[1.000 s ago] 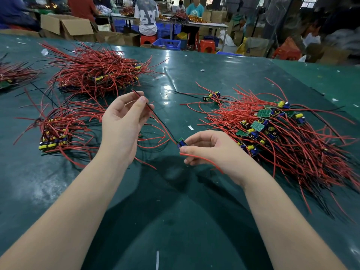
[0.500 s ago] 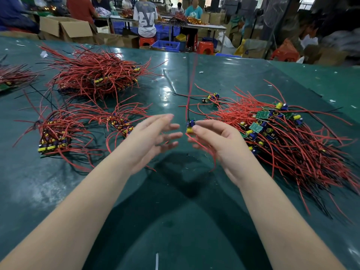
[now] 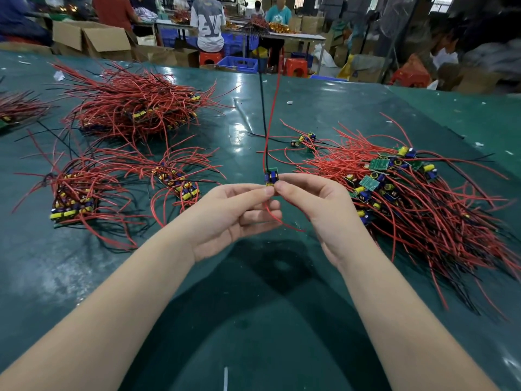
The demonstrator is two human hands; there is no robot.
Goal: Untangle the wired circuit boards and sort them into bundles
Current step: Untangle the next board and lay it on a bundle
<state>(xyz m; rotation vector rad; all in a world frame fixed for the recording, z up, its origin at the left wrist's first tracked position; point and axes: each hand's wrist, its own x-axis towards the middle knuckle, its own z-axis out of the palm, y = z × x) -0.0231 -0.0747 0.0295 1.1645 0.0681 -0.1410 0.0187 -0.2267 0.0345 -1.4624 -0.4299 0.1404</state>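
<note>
two bare hands meet above the green table near its front edge. left hand and right hand both pinch one small circuit board, its wires rising. tangled pile toward the right edge; sorted bundles left.

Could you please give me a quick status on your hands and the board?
Left hand and right hand both pinch one circuit board, held above the table. Its wires stand straight up, free. Tangled pile waits right.
</note>
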